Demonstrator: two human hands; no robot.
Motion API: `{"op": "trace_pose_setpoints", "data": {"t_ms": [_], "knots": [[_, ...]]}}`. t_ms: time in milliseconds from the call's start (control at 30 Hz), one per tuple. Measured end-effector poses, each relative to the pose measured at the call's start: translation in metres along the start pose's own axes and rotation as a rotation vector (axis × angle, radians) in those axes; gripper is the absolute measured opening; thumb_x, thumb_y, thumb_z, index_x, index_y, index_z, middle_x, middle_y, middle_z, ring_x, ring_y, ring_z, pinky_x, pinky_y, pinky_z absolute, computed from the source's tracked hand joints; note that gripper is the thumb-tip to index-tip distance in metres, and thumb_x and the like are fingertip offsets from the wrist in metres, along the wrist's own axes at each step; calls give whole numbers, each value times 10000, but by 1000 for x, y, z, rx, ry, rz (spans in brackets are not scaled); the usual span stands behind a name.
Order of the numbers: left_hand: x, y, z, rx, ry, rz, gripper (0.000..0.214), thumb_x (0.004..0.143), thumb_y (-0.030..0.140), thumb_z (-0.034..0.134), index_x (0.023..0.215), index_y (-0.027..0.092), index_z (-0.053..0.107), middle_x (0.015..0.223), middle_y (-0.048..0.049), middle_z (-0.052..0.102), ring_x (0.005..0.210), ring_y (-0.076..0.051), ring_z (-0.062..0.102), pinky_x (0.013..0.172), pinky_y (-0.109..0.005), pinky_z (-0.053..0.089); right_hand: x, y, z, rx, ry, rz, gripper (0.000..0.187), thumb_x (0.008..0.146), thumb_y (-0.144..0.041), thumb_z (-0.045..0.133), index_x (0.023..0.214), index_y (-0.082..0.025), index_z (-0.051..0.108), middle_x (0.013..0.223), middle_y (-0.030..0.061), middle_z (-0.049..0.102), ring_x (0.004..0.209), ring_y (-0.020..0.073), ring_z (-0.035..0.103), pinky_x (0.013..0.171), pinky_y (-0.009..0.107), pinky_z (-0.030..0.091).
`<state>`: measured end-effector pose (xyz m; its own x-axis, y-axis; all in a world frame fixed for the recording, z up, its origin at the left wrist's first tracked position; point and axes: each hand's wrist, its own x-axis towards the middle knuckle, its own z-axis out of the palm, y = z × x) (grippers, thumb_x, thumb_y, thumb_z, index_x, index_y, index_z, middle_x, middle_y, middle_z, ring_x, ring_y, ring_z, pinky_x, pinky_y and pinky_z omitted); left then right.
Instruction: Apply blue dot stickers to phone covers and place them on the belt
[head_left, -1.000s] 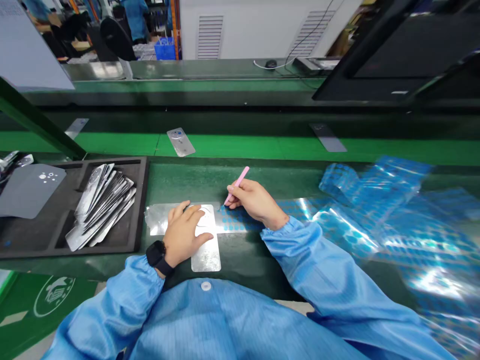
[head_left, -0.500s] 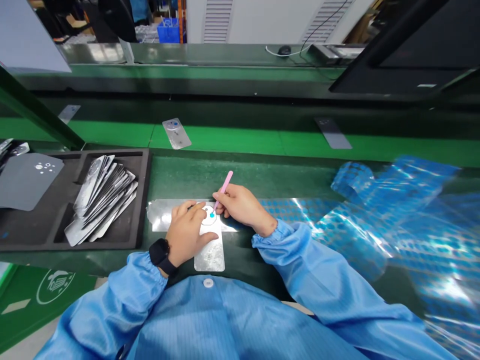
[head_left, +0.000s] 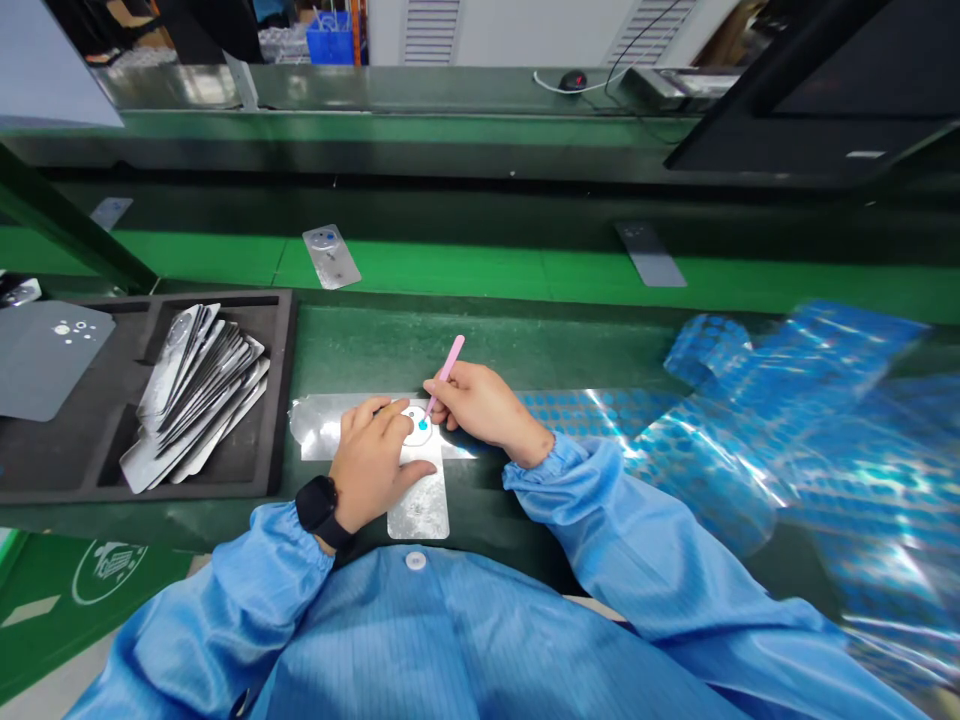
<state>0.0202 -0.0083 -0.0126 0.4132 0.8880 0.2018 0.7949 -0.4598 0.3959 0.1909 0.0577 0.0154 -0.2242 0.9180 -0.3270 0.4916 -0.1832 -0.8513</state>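
My right hand holds pink tweezers, their tip resting on a small blue dot inside a round marking on a silver metal plate. My left hand lies on that plate with its fingers spread, holding it down and touching nothing else. The plate sits on a strip of shiny foil that runs under both hands. To the right, the foil continues as a sheet of blue dots. My hands hide part of the plate.
A black foam tray at left holds a stack of metal plates and a grey sheet. Loose blue foil piles up at right. Beyond the bench, a green belt carries several plates. A dark monitor hangs at upper right.
My right hand has moved left from the blue-dot sheet to the plate, and a blue dot now shows at the tweezer tip. The view has tilted slightly.
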Motion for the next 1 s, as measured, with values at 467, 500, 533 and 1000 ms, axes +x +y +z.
{"op": "trace_pose_setpoints", "data": {"t_ms": [467,500,533,1000], "knots": [[0,4,-7,74,-45,11,367,740,421,757,1062,260,687,1287,-101,612,1186,-352,480,869,-530,400,-3,3,0,-50,55,-42,182,895,-256,540,730,-181,550,607,7,665,470,111,604,474,201,466],[1,4,-7,78,-53,3,372,741,419,755,1069,257,683,1294,-101,608,1191,-352,478,866,-531,399,-6,3,-2,-48,87,-48,174,895,-268,537,744,-183,554,624,13,669,491,121,613,491,215,477],[1,5,-8,82,-60,-3,379,742,417,754,1074,252,677,1301,-102,603,1196,-353,476,865,-531,398,-10,2,-5,-67,144,-81,169,895,-275,531,754,-186,559,649,21,672,532,135,627,528,233,493],[1,6,-1,-23,-25,-77,420,769,388,732,1068,176,527,1258,-139,622,1197,-323,492,888,-507,384,-55,20,23,-1033,22,-477,233,918,-170,485,1049,-177,676,985,107,658,718,170,623,606,269,449]]}}
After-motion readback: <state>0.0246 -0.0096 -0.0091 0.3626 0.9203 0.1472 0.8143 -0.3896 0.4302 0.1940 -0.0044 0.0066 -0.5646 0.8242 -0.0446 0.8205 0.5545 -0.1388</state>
